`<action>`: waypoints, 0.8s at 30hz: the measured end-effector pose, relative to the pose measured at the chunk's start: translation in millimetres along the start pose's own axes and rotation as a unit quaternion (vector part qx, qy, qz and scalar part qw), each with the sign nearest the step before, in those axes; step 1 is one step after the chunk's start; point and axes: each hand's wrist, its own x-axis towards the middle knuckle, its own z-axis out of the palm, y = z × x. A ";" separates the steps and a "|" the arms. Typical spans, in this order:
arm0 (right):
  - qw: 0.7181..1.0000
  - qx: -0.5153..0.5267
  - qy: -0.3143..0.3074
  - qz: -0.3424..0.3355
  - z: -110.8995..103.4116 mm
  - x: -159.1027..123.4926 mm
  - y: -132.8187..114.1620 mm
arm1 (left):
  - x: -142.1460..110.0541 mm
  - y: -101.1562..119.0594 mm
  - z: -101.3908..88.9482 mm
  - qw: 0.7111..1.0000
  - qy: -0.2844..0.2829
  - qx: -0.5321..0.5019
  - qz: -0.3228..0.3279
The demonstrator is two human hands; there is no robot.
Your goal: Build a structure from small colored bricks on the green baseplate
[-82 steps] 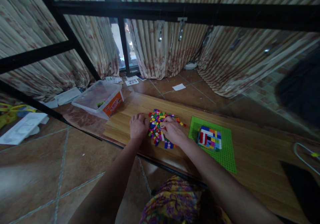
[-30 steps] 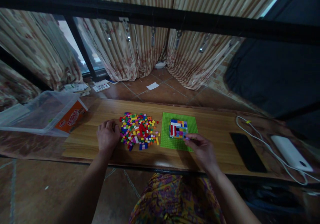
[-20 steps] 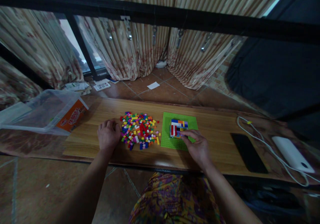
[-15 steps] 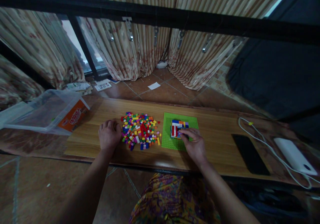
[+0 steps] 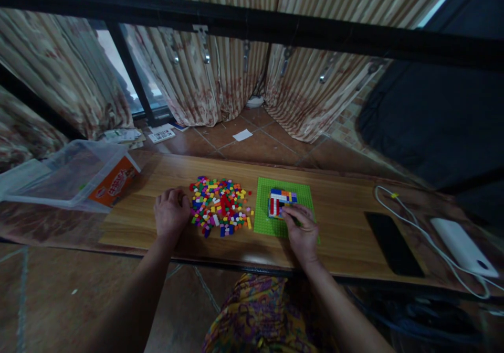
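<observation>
At the far left stands a clear plastic bin (image 5: 114, 182) with an orange label. The left hand (image 5: 172, 211) lies loosely curled on the wooden board (image 5: 137, 211); whether its fingers hide anything cannot be told. Just beside it spreads a pile of loose toy bricks (image 5: 224, 204). Next, a multicoloured brick build (image 5: 283, 195) sits on a green studded baseplate (image 5: 263, 227). The right hand (image 5: 304, 232) reaches over the baseplate, thumb and fingertips drawn together at the build's near right part; any brick between them is too small to make out.
</observation>
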 end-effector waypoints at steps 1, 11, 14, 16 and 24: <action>1.000 -0.008 -0.001 -0.005 0.4 -0.7 -0.3 | 0.1 0.0 -0.1 1.000 0.000 0.000 0.001; 0.999 -0.039 0.001 -0.038 -10.3 -0.1 -12.2 | -0.2 1.7 -1.1 1.000 -0.007 0.005 -0.008; 0.997 -0.064 0.014 -0.032 -12.5 1.5 -13.5 | -0.4 0.9 0.0 1.000 -0.006 0.008 -0.010; 0.996 -0.089 0.012 -0.024 -11.0 2.6 -12.8 | -0.5 0.7 0.3 1.000 -0.005 0.006 -0.008; 0.992 -0.093 0.009 0.080 2.2 6.0 -1.5 | -0.3 1.9 -1.2 1.000 -0.008 0.000 -0.011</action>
